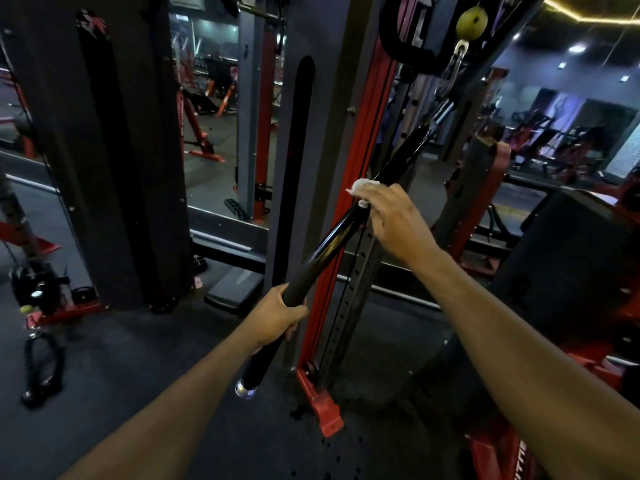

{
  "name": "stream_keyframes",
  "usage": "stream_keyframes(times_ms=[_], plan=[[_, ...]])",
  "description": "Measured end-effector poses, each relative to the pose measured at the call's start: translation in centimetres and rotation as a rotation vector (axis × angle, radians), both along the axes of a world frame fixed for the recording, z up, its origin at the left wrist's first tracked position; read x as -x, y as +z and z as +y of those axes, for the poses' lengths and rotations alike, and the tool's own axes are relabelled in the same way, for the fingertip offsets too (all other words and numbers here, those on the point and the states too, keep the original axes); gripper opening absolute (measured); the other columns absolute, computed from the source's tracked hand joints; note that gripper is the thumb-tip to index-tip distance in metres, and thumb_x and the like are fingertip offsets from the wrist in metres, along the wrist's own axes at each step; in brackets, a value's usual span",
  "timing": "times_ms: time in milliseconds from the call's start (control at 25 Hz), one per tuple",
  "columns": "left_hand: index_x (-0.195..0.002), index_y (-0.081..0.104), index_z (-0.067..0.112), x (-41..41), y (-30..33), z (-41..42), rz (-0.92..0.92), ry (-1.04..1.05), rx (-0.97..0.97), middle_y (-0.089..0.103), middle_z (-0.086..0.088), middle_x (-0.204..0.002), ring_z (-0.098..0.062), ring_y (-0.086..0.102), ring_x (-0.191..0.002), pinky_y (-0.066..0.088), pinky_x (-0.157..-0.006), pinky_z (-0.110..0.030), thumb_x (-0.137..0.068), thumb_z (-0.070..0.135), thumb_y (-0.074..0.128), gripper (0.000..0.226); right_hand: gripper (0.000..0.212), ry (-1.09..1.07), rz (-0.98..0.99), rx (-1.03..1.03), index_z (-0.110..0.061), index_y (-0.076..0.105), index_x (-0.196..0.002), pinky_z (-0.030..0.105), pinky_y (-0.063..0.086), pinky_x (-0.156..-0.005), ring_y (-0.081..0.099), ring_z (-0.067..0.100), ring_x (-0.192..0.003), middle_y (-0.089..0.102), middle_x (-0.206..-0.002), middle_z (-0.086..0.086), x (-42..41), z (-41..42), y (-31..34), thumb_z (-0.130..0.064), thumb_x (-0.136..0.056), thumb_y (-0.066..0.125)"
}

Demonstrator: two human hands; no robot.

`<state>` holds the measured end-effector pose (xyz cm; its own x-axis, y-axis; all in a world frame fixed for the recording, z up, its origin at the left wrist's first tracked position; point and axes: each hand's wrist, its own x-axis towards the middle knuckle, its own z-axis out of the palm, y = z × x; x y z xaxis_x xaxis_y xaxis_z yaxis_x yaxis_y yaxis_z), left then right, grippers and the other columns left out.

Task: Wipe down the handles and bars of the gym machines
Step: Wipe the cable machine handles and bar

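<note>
A long black bar [334,239] hangs slanted from a metal clip [450,79] on the cable machine, its chrome-capped lower end near the floor. My left hand [277,315] grips the matte lower part of the bar. Higher up, my right hand [394,216] presses a white cloth [363,187] around the glossy middle section. The cloth is mostly hidden under my fingers.
A red and grey upright [349,209] with a row of holes stands right behind the bar. Dark weight-stack covers [114,161] rise to the left. A rope handle [41,368] lies on the floor at the left. Red benches and machines fill the right side.
</note>
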<state>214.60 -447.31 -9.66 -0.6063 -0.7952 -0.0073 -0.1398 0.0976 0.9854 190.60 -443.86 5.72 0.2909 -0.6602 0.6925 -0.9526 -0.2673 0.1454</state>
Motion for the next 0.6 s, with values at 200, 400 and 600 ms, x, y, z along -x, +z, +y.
stream_keyframes(times_ms=[200, 400, 600], plan=[[-0.099, 0.057, 0.006, 0.4, -0.2, 0.4, -0.006, 0.014, 0.022, 0.055, -0.004, -0.062, -0.02, 0.052, -0.052, 0.048, -0.053, -0.033, -0.091, 0.003, 0.067, 0.013, 0.032, -0.178, -0.479, 0.143, -0.004, 0.061, -0.13, 0.007, 0.036, -0.102, 0.049, 0.003, -0.115, 0.051, -0.134, 0.003, 2.4, -0.8, 3.7, -0.001, -0.102, 0.046], [-0.1, 0.06, 0.015, 0.1, -0.2, 1.1, -0.016, 0.065, 0.114, 0.059, 0.002, -0.063, -0.017, 0.057, -0.054, 0.051, -0.056, -0.032, -0.092, 0.012, 0.07, 0.013, 0.023, -0.191, -0.646, 0.276, -0.004, 0.066, -0.121, 0.007, 0.042, -0.082, 0.047, 0.001, -0.088, 0.049, -0.106, 0.002, -0.6, -0.2, -0.1, -0.01, -0.102, 0.055], [-0.111, 0.06, 0.027, -1.6, -0.7, 0.3, -0.149, 0.218, 0.238, 0.067, 0.002, -0.081, -0.006, 0.065, -0.061, 0.051, -0.053, -0.022, -0.092, 0.024, 0.073, 0.023, 0.024, -0.077, -0.367, 0.082, -0.009, 0.07, -0.121, 0.016, 0.045, -0.09, 0.053, 0.01, -0.099, 0.054, -0.108, 0.0, -2.1, 0.3, -1.4, -0.01, -0.098, 0.063]])
